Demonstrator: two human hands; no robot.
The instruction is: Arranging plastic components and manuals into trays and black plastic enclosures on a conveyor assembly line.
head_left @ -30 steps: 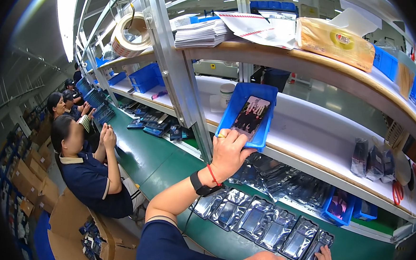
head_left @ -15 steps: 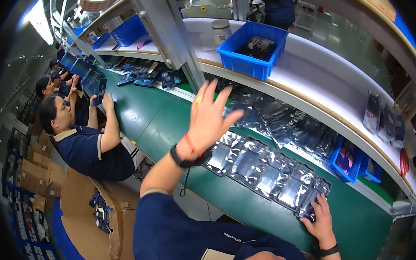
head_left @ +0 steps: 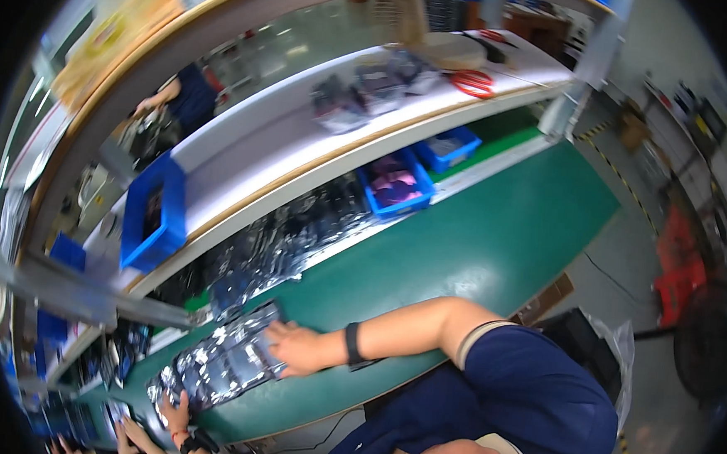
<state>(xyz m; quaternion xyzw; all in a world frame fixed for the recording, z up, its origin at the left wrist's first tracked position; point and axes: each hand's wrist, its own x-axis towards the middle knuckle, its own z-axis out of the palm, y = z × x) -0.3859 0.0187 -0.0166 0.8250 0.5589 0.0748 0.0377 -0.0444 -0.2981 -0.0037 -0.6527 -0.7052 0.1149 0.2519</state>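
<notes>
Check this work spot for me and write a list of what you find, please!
Surface: long green table top, mostly bare on the right side.
Job's things: shiny silver bags lie in a row on the green top.
Clutter: blue bin on the white shelf; two small blue trays behind the green top; more dark bags piled along the back.
Hands: right hand rests flat on the silver bags; left hand touches their near edge, grip unclear.
Cables: thin dark cable on the floor.
Surroundings: grey floor with striped tape; red cart; cardboard box.
</notes>
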